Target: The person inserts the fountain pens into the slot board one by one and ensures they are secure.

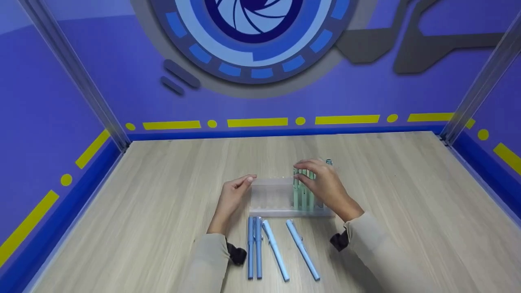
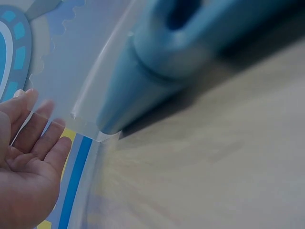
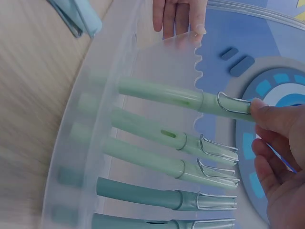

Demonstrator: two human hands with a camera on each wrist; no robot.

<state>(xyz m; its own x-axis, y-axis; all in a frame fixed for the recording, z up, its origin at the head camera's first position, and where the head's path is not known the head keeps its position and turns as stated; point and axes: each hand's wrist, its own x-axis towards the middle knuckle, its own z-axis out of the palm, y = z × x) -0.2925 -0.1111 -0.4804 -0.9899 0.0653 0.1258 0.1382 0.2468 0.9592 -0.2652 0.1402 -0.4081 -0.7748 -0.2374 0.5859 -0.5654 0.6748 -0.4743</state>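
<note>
A translucent plastic pen stand rises upright on the table, with a scalloped top edge in the right wrist view. My left hand pinches its upper left corner between thumb and fingers. With thumb and fingertips, my right hand pinches the capped, clip end of a light green pen. That pen's lower end sits behind the stand's front lip. Beside it in the stand are two more light green pens and two darker teal pens, clips up.
In front of the stand lie two darker blue pens side by side and two light blue pens, slanted and apart. One blue pen looms large in the left wrist view. Purple-blue panels wall the table's back and sides.
</note>
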